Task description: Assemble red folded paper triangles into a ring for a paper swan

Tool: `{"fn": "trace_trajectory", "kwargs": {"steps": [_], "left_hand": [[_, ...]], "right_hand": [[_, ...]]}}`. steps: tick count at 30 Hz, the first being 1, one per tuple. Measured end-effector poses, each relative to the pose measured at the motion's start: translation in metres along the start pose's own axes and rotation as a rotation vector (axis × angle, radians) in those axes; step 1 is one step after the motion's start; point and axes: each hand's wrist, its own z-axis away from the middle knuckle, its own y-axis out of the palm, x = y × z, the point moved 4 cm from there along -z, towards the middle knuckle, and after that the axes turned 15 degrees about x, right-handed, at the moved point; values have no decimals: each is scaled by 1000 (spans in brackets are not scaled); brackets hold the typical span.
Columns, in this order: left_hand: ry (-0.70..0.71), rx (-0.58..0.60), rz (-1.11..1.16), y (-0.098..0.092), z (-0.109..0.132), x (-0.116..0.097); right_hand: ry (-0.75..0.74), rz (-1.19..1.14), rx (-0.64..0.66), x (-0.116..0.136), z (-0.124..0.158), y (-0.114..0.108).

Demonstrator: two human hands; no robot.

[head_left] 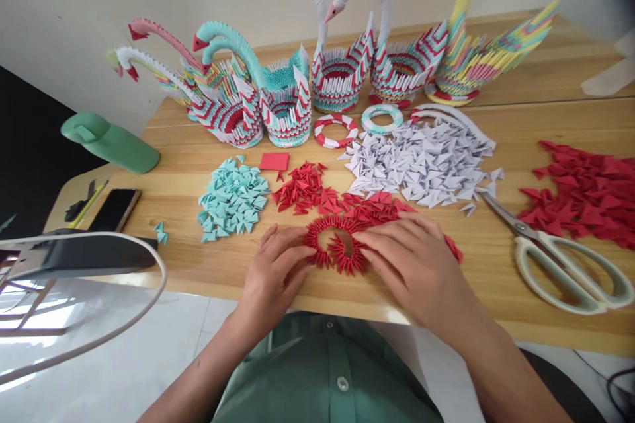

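Note:
A red ring of folded paper pieces (333,238) lies on the wooden table (188,158) near its front edge. My left hand (274,271) rests against the ring's left side, fingers stretched out and touching it. My right hand (414,261) lies flat over the ring's right side, fingers spread on the red pieces. Just behind the ring sits a pile of loose red triangles (317,190).
Piles of teal (232,198) and white (421,162) triangles lie further back, more red ones (585,195) at right. Scissors (560,254) lie right of my hand. Several paper swans (342,59) line the rear. A phone (115,209) and a green object (112,140) lie at left.

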Motion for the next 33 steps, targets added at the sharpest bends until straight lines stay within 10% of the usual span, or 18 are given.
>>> {"fn": "trace_trajectory", "kwargs": {"steps": [33], "left_hand": [[-23,78,-16,4,3,-4]], "right_hand": [[-3,40,156,30,3,28]]}}
